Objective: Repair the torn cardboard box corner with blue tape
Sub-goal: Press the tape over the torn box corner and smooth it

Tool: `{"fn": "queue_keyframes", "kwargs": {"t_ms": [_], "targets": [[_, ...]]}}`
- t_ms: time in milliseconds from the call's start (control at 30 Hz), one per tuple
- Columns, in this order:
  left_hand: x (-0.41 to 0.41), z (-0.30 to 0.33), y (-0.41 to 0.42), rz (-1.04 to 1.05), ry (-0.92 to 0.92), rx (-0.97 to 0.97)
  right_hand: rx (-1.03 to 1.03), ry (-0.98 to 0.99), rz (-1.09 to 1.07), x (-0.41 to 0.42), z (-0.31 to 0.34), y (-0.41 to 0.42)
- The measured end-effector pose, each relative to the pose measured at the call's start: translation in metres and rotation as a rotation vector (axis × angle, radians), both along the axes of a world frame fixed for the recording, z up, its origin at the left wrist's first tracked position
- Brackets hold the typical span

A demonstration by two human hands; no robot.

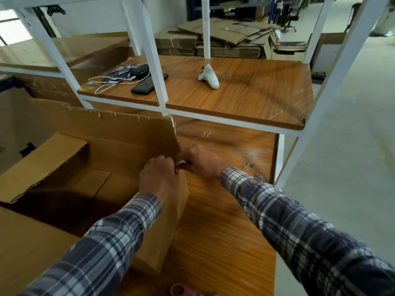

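Note:
A large open cardboard box (pixel 119 137) stands on the wooden table (pixel 224 231), its far flap ragged along the top edge. Its right corner (pixel 178 150) is split down the seam. My left hand (pixel 158 178) rests on top of the right side panel at that corner, fingers curled on the edge. My right hand (pixel 203 161) meets it from outside the box, fingers pinched at the same spot. Whether there is tape between the fingers I cannot tell; no blue tape shows. A pink-handled object (pixel 181 290), maybe scissors, lies at the table's near edge.
A white-framed shelf (pixel 235 99) rises just behind the box, holding a white controller (pixel 208 76), a black phone (pixel 147 84), a cable and cards. Flattened cardboard (pixel 224 39) is stacked on the floor beyond. Grey floor lies to the right of the table.

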State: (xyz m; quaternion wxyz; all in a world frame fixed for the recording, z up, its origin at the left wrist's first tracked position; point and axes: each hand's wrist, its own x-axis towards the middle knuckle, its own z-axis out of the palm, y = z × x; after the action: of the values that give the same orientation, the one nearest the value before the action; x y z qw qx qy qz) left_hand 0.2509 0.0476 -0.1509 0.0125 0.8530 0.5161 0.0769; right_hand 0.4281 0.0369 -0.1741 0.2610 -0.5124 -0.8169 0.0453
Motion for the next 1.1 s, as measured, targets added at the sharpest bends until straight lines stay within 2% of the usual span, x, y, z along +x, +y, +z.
{"fn": "queue_keyframes", "kwargs": {"t_ms": [367, 1100], "targets": [[-0.008, -0.008, -0.007, -0.012, -0.013, -0.022, 0.103, -0.105, 0.059, 0.001, -0.009, 0.014], [-0.026, -0.013, -0.028, 0.005, 0.051, 0.023, 0.03, -0.184, 0.128, 0.018, -0.001, 0.028]]}}
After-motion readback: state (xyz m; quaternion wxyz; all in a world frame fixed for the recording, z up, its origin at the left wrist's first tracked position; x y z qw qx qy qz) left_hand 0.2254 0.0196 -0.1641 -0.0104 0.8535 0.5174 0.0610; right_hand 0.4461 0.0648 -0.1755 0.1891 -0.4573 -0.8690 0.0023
